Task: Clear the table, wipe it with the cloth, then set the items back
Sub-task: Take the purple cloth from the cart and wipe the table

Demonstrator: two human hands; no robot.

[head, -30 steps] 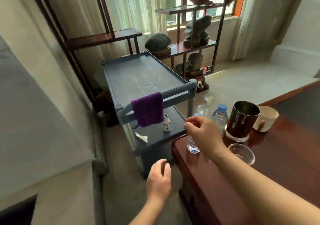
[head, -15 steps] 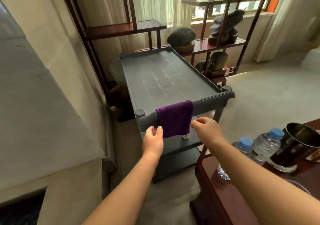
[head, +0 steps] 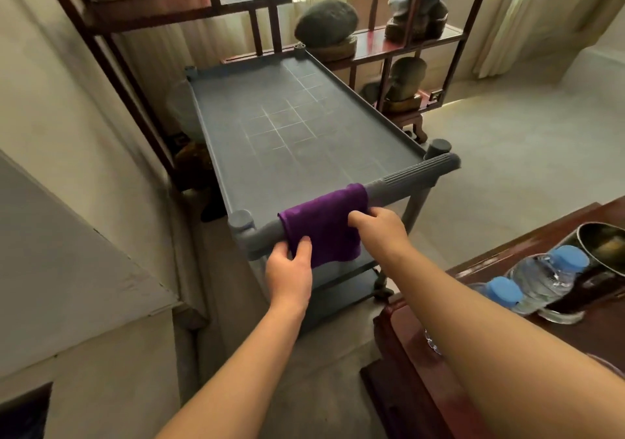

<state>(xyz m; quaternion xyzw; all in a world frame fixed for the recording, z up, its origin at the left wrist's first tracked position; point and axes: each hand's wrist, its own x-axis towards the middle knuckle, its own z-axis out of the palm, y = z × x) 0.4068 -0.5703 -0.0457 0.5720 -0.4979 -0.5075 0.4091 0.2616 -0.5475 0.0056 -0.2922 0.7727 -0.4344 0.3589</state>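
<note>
In the head view I am seeing both hands reaching out to the one purple cloth (head: 324, 225) that is hanging over the handle bar (head: 406, 184) of a grey cart (head: 287, 127). My left hand (head: 289, 271) is pinching the cloth's left edge, thumb on one side and fingers on the other, right where the fabric is meeting the bar. My right hand (head: 378, 227) is closing on the cloth's right edge, its knuckles toward me and its fingertips tucked against the fabric just under the bar. The two hands are sitting apart, with the width of the cloth between them.

Beyond the hands, the cart's top tray is lying bare, and a lower shelf is showing beneath the hanging cloth.

To the right of my right forearm, the dark wooden table (head: 422, 371) is carrying two water bottles (head: 537, 279) with blue caps, lying close side by side. Just past them one dark metal cup (head: 602, 256) is standing on a clear glass saucer. A bit of clear glass is peeking out from under my forearm; I cannot tell what it is.

Further beyond the cart, a dark wooden display shelf (head: 389, 42) is holding three stones (head: 326, 22) on stands.
</note>
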